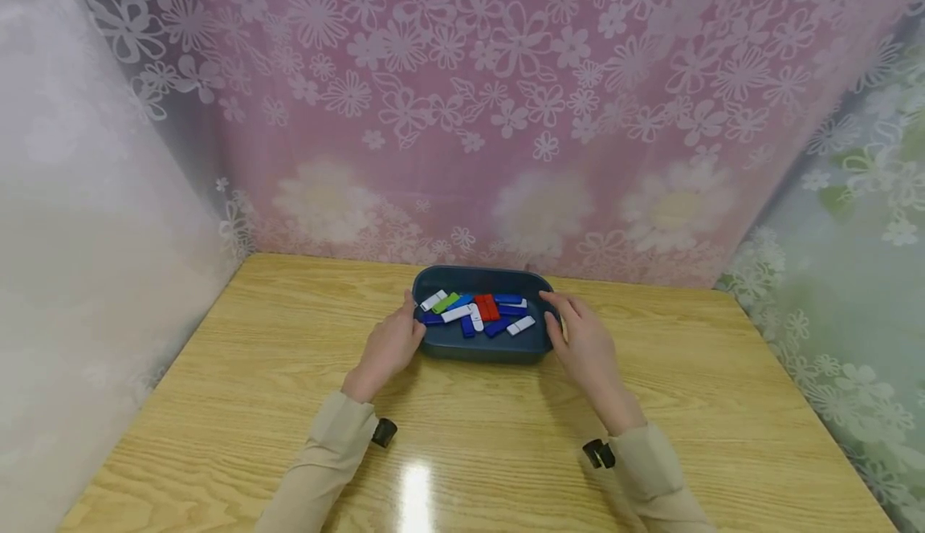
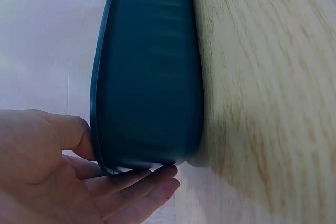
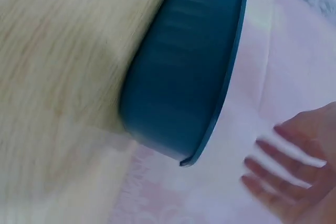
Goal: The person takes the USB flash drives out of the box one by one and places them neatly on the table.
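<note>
A dark blue plastic basin (image 1: 484, 352) with rounded corners sits on the wooden table, near its far side. Inside lie several small flat oblong pieces that look like USB sticks: white ones (image 1: 521, 325), dark blue ones (image 1: 497, 327), a green one (image 1: 446, 303) and red ones (image 1: 486, 307). At the basin's left end my left hand (image 1: 390, 344) grips the wall, thumb at the rim and fingers along the outside. My right hand (image 1: 587, 344) is by the right end; the right wrist view shows its fingers (image 3: 278, 182) spread and apart from the basin.
The wooden table (image 1: 491, 437) extends around the basin on all sides. A pink flowered curtain (image 1: 470, 115) hangs behind its far edge, with pale curtains at the left (image 1: 108, 236) and right (image 1: 853, 276). Black wrist cameras (image 1: 385, 433) sit at both cuffs.
</note>
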`<state>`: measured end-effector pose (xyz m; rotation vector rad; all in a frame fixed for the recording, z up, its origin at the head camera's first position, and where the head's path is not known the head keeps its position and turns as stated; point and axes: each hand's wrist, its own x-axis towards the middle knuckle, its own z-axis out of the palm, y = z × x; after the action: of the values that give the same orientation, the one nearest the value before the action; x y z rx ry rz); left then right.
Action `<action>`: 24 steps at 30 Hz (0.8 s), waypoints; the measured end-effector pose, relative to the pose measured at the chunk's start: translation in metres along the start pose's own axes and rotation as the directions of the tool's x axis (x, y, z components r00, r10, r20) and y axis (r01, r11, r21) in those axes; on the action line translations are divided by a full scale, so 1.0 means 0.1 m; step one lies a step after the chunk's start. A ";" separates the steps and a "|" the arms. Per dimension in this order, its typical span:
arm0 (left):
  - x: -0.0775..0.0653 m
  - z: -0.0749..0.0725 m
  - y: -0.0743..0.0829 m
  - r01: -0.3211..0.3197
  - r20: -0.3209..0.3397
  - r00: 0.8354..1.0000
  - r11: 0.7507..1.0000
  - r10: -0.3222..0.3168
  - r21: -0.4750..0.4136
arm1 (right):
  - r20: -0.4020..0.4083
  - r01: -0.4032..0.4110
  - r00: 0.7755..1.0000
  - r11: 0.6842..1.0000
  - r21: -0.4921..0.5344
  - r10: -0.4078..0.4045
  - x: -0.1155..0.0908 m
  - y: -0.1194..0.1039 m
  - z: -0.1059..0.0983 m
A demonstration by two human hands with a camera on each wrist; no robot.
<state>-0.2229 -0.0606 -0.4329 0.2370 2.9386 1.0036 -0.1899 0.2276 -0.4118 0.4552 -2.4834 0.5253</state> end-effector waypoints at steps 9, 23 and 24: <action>0.00 0.00 0.00 -0.007 0.001 1.000 1.000 0.007 0.004 | -0.008 0.299 0.953 0.944 -0.137 -0.303 -0.09 -0.15 0.11; -0.01 -0.01 0.01 -0.005 -0.001 1.000 1.000 0.005 0.028 | 0.116 0.242 0.967 0.956 -0.165 -0.225 -0.22 -0.14 0.34; -0.01 -0.01 0.02 -0.005 0.000 1.000 1.000 0.005 0.029 | 0.121 0.238 0.968 0.957 -0.167 -0.219 -0.22 -0.14 0.34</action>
<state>-0.2217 -0.0601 -0.4312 0.2448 2.9558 0.9623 -0.1818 0.2042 -0.4470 0.7004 -2.5018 0.1860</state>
